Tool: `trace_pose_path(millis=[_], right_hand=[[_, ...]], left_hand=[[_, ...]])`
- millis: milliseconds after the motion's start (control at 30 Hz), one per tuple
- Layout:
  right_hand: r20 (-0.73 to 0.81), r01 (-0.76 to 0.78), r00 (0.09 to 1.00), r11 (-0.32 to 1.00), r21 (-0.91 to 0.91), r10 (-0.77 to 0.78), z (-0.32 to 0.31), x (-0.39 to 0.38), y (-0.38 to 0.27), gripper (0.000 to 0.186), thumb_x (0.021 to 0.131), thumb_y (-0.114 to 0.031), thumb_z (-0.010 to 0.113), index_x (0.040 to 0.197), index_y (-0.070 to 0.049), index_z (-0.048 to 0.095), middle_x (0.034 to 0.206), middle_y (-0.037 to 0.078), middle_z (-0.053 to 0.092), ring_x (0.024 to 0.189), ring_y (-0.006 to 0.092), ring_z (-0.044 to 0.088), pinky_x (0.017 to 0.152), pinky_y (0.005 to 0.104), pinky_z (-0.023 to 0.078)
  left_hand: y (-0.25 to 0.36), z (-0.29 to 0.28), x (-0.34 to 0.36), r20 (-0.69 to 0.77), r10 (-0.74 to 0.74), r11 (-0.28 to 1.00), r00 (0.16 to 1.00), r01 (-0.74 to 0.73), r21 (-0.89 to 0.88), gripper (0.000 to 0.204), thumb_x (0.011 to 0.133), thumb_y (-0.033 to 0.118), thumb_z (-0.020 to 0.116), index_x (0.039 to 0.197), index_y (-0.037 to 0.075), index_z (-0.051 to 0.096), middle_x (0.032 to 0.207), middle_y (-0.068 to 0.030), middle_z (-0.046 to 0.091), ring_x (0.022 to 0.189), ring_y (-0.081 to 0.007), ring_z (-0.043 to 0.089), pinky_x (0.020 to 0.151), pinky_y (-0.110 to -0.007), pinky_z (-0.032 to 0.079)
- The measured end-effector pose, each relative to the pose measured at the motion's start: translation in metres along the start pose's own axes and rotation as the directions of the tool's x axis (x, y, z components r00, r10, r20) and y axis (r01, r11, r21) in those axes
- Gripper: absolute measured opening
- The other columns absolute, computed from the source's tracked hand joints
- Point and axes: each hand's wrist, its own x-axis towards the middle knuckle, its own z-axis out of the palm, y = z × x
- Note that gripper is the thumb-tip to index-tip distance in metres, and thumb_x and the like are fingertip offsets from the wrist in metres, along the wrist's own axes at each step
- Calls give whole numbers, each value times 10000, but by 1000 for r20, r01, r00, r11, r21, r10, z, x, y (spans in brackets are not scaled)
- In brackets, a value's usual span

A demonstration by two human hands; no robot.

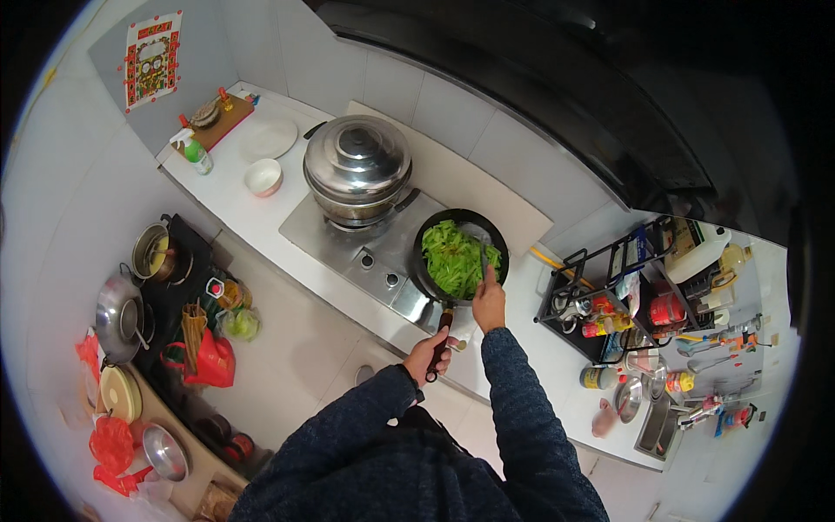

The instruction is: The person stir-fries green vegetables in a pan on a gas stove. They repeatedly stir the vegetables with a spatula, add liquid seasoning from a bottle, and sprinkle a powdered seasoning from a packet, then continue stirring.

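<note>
A black frying pan [457, 262] holding chopped leafy greens [448, 254] sits on the right side of the steel gas stove [323, 261]. My left hand [428, 354] is closed around its dark handle below the pan. My right hand [489, 301] grips a metal spatula [485, 257] whose blade is among the greens at the pan's right side. A large lidded steamer [357, 165] stands on the left burner, just up and left of the pan.
Along the counter [226, 200] are a bowl [263, 177], plate [270, 138] and spray bottle [197, 157]. A black rack [557, 304] with jars stands right, near a sink [652, 431]. Side tables at left hold a wok [118, 319], red bag [211, 359] and steel bowl [165, 450].
</note>
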Motion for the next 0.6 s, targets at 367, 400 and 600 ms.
trace_pose_path(millis=[367,400,600], right_hand=[[205,47,977,996,77,-62,-126,-79,-22,474,945,-49,594,1412,22,551,855,316,678,805,487,679,735,544,533],[252,49,966,997,67,-64,-120,-74,-21,459,944,-55,596,1394,31,561,870,321,680,807,485,683,733,544,535],[118,63,991,998,6,-63,-45,-10,1,477,951,-59,585,1416,24,525,852,323,663,805,499,661,721,562,531]], left_hand=[[-3,-3,5,2,15,999,1000,-15,-39,450,1059,542,530,1088,94,545,654,56,433,488,-85,395,445,-264,315],[-4,-1,6,5,23,999,1000,-22,-48,450,1056,545,534,1081,96,543,656,56,435,487,-84,392,444,-264,313],[-7,7,4,-70,48,999,996,-47,22,462,1039,561,559,1068,100,540,662,62,438,479,-76,385,431,-251,297]])
